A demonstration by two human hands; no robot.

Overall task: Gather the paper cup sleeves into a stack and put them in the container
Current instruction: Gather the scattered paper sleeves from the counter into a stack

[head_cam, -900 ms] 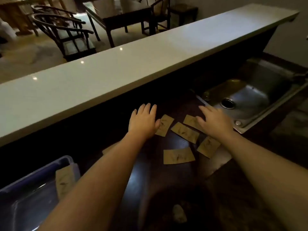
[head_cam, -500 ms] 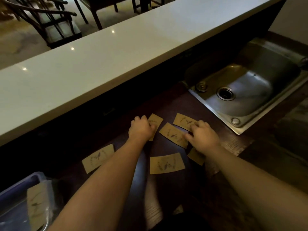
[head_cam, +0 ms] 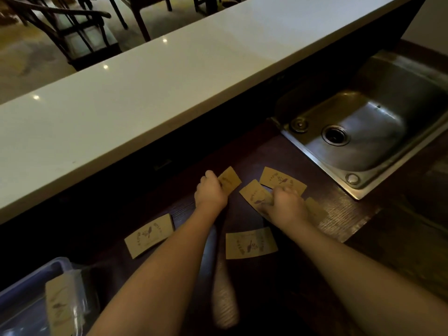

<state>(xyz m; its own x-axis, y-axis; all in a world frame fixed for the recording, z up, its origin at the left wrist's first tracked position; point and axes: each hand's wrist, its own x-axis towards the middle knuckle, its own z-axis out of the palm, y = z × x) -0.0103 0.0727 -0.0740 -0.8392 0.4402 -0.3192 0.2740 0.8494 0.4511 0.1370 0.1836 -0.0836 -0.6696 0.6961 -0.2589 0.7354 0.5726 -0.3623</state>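
Left grip: your left hand (head_cam: 210, 195) is curled onto the far-left flat brown paper cup sleeve (head_cam: 230, 181).
Right grip: your right hand (head_cam: 286, 206) pinches the middle sleeve (head_cam: 253, 194).
Loose sleeves: four more lie around them on the dark wooden table (head_cam: 339, 212).
Container: the clear plastic container (head_cam: 29, 282) sits near left, holding one sleeve (head_cam: 60, 304).

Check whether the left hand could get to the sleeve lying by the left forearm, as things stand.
Probably yes. That sleeve lies flat and uncovered on the dark counter, beside the forearm, nothing on it. But the left hand is closed on another sleeve.
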